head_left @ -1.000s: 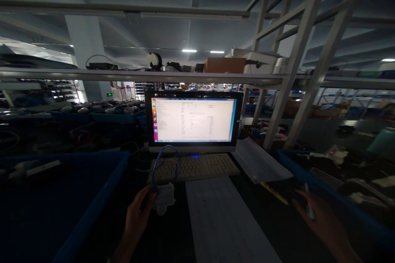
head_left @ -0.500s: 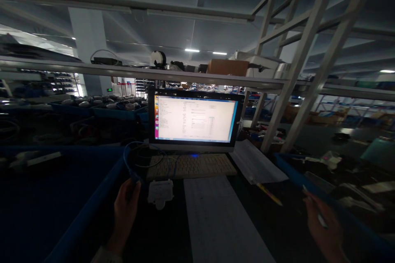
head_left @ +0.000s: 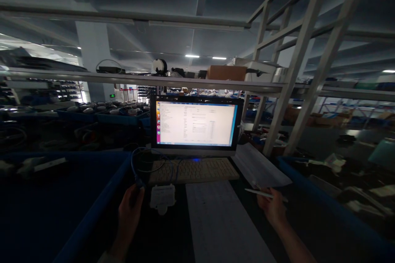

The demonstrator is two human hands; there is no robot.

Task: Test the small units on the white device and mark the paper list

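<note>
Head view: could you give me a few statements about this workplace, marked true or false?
1. The right hand holds a pen. True.
2. The left hand holds nothing. False: it holds a blue cable.
3. The monitor is dark. False: it is lit.
4. A brown box stands on the shelf. True.
5. The white case lies on the keyboard. False: it lies in front, nearer the person.

Matt paper sheet (head_left: 220,220), seemingly plastic pen (head_left: 255,192)
</note>
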